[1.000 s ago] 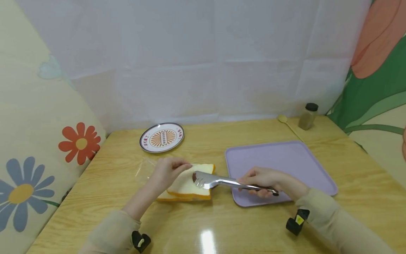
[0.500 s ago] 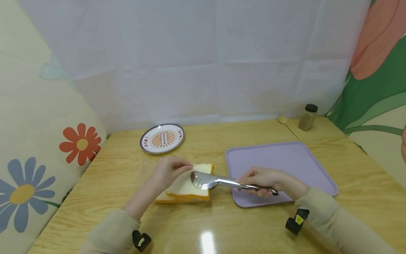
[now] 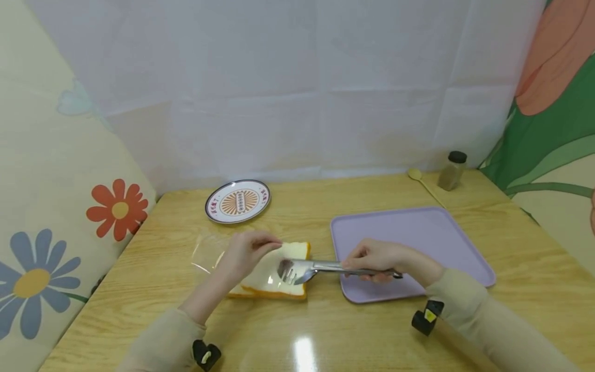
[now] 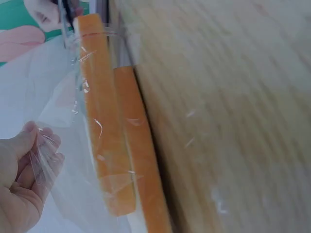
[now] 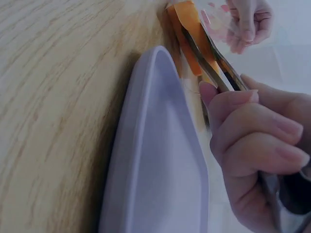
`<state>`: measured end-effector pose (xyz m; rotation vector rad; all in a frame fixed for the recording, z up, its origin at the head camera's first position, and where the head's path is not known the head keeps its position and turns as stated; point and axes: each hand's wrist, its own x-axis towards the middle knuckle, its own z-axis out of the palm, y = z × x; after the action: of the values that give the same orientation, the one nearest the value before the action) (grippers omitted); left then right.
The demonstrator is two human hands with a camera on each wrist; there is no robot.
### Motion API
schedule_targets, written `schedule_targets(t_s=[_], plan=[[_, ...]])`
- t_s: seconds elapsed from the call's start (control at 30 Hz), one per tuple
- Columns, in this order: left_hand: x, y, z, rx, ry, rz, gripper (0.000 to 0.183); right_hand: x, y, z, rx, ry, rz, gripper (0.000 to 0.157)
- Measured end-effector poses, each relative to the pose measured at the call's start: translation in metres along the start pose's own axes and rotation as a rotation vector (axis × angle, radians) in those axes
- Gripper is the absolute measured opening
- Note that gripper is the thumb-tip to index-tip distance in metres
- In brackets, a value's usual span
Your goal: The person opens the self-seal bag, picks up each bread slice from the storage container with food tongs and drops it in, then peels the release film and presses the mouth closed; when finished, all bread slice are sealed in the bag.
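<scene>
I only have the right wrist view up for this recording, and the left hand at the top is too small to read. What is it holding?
Observer: The left wrist view shows the left hand pinching clear plastic film.
Operator: Does anything sit beyond the tray?
Observer: Yes. In the head view a yellow spoon lies behind it, with a dark-lidded jar to the spoon's right.
Operator: And how do the tongs look from above?
Observer: The head view shows their slotted end over the pale face of the upper bread slice; I can't tell whether it presses on it.
</scene>
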<state>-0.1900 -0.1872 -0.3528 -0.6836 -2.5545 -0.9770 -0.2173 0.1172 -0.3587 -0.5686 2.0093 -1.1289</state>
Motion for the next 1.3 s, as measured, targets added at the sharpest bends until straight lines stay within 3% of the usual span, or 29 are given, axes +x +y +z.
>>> schedule_targets(t_s=[0.13, 0.57, 0.77, 1.0, 1.13, 1.3], plan=[[-0.001, 0.001, -0.004, 0.007, 0.008, -0.006, 0.004, 0.000, -0.001, 0.001, -0.036, 0.028, 0.017, 0.029], [0.001, -0.003, -0.004, 0.036, -0.003, -0.046, 0.004, -0.005, 0.008, -0.001, -0.071, 0.096, -0.069, 0.033], [0.001, -0.004, -0.001, 0.065, 0.049, -0.024, 0.004, -0.006, 0.007, -0.002, -0.125, 0.117, -0.160, 0.032], [0.000, -0.006, 0.006, 0.045, 0.114, 0.037, 0.005, -0.006, 0.006, -0.005, -0.161, 0.103, -0.206, 0.031], [-0.002, -0.005, 0.010, 0.012, 0.101, 0.046, 0.005, -0.004, 0.003, -0.003, -0.169, 0.096, -0.188, 0.031], [-0.002, -0.001, 0.008, -0.024, 0.054, 0.064, 0.004, -0.001, -0.002, 0.002, -0.107, 0.085, -0.090, 0.032]])
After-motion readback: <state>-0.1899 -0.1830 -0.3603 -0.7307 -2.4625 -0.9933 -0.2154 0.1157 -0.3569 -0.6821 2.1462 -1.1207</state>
